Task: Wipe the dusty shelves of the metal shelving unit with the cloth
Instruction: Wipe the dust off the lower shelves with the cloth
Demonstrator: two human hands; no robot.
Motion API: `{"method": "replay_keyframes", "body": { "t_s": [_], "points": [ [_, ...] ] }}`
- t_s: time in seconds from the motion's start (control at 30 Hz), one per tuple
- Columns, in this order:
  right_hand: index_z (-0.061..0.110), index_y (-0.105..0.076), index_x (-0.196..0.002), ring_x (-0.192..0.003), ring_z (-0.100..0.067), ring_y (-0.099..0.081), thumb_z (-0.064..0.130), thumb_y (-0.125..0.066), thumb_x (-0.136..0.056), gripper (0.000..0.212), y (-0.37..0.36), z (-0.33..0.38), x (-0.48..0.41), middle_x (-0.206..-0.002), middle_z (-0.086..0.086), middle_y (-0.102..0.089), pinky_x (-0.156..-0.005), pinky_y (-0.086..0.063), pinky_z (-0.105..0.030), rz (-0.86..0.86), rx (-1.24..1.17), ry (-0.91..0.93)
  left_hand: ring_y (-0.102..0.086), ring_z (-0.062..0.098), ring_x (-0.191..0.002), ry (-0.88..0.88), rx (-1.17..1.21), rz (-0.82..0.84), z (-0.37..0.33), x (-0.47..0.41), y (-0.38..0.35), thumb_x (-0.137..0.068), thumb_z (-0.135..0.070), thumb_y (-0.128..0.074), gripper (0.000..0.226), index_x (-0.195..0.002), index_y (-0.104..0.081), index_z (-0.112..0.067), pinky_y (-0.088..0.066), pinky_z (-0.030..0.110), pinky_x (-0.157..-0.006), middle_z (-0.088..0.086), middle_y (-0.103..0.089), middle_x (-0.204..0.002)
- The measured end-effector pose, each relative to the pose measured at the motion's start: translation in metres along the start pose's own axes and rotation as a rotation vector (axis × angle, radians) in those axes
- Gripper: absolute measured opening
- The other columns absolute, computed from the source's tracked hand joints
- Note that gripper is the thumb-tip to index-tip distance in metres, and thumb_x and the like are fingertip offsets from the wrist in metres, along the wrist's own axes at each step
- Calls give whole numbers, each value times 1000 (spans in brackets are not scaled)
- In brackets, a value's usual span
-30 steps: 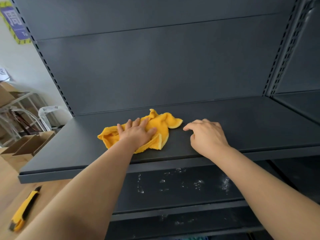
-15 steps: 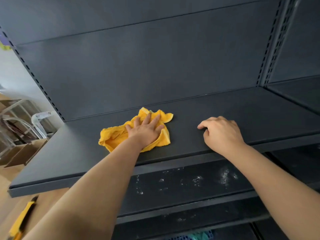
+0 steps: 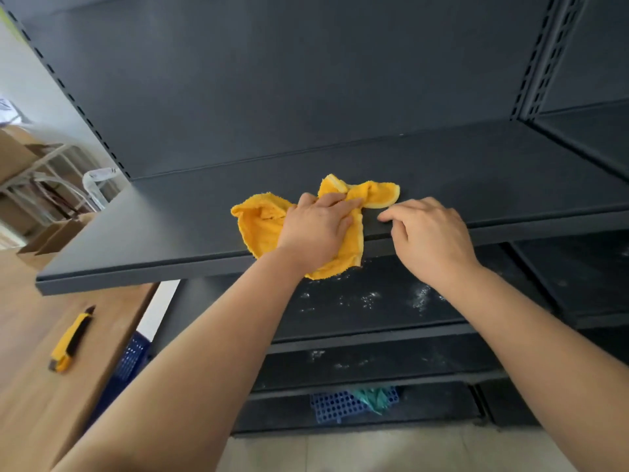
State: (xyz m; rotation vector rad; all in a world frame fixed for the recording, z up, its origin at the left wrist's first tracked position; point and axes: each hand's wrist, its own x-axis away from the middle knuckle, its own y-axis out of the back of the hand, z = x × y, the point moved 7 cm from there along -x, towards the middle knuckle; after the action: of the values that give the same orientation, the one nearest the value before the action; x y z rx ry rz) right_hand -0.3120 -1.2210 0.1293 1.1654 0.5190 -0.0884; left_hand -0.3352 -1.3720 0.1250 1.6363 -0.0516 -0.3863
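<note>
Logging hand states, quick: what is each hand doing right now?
Left hand: flat, pressing the yellow cloth on the shelf.
Right hand: loosely curled, empty, resting on the shelf edge.

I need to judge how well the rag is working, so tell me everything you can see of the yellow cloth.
The yellow cloth looks like soft terry fabric, orange-yellow with a paler stitched edge. It lies crumpled, not folded, near the front of the dark metal shelf, with one part hanging over the front lip. A twisted corner sticks out toward the back right. The left hand presses flat on its middle; the right hand rests on the shelf edge beside it, apparently not touching.
</note>
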Motion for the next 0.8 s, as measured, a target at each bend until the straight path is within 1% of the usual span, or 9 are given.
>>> {"method": "replay_keyframes", "body": {
  "t_s": [0.1, 0.17, 0.27, 0.37, 0.5, 0.57, 0.63, 0.7, 0.8],
  "points": [
    [22, -73, -103, -101, -28, -58, 9, -54, -88, 27, 0, 26, 20, -107, 2, -70, -80, -48, -43, -107, -29, 99, -48, 29, -90, -60, 64, -188, 1, 32, 11, -98, -19, -41, 40, -131, -58, -34, -47, 44, -81, -6, -59, -130],
    [20, -73, -99, -94, -28, -56, 8, -58, -85, 24, -6, 43, 34, -100, -1, -66, -74, -50, -41, -124, -25, 135, -48, 29, -76, -118, 58, -312, 1, 57, 16, -90, -13, -47, 39, -119, -67, -28, -49, 44, -68, -2, -67, -114],
    [16, -70, -92, -92, -28, -57, 5, -63, -80, 18, -16, 67, 51, -94, -4, -60, -68, -48, -38, -141, -57, 144, -50, 29, -72, -148, 42, -378, 5, 92, 15, -86, -11, -52, 33, -108, -72, -25, -48, 41, -64, -1, -68, -108],
    [16, -67, -89, -91, -28, -57, 5, -62, -78, 16, -36, 88, 72, -93, -4, -58, -67, -49, -37, -98, -57, 142, -50, 27, -76, -95, 62, -339, 21, 129, 1, -87, -18, -41, 39, -109, -71, -27, -48, 39, -64, -2, -67, -110],
    [18, -70, -95, -93, -26, -56, 7, -61, -81, 20, -84, 109, 105, -103, -2, -60, -73, -50, -40, 107, -16, 119, -52, 26, -94, 150, 190, -54, 67, 179, -56, -94, -9, -46, 40, -120, -64, -33, -49, 41, -78, -5, -63, -119],
    [21, -69, -104, -103, -25, -54, 11, -56, -87, 24, -109, 113, 118, -114, 0, -59, -81, -48, -40, 244, 7, 74, -61, 24, -97, 407, 456, 76, 101, 206, -91, -96, -18, -40, 35, -111, -66, -37, -50, 40, -82, -4, -68, -109],
    [26, -67, -113, -113, -23, -50, 14, -50, -92, 29, -133, 112, 129, -125, 3, -56, -91, -43, -39, 373, 19, 23, -66, 22, -90, 636, 681, 131, 130, 231, -117, -94, -26, -37, 33, -104, -66, -37, -53, 38, -80, -4, -71, -98],
    [27, -66, -116, -117, -20, -48, 16, -48, -93, 31, -154, 111, 137, -129, 5, -55, -94, -42, -38, 453, 20, -20, -64, 21, -90, 708, 597, 160, 154, 242, -128, -96, -23, -39, 32, -109, -66, -32, -51, 34, -78, -4, -69, -100],
    [28, -66, -115, -115, -19, -49, 16, -49, -93, 31, -180, 109, 137, -128, 5, -57, -93, -44, -36, 470, 6, -50, -63, 26, -95, 757, 540, 45, 190, 235, -123, -98, -21, -42, 29, -113, -66, -26, -50, 34, -80, 0, -66, -99]
  ]
}}
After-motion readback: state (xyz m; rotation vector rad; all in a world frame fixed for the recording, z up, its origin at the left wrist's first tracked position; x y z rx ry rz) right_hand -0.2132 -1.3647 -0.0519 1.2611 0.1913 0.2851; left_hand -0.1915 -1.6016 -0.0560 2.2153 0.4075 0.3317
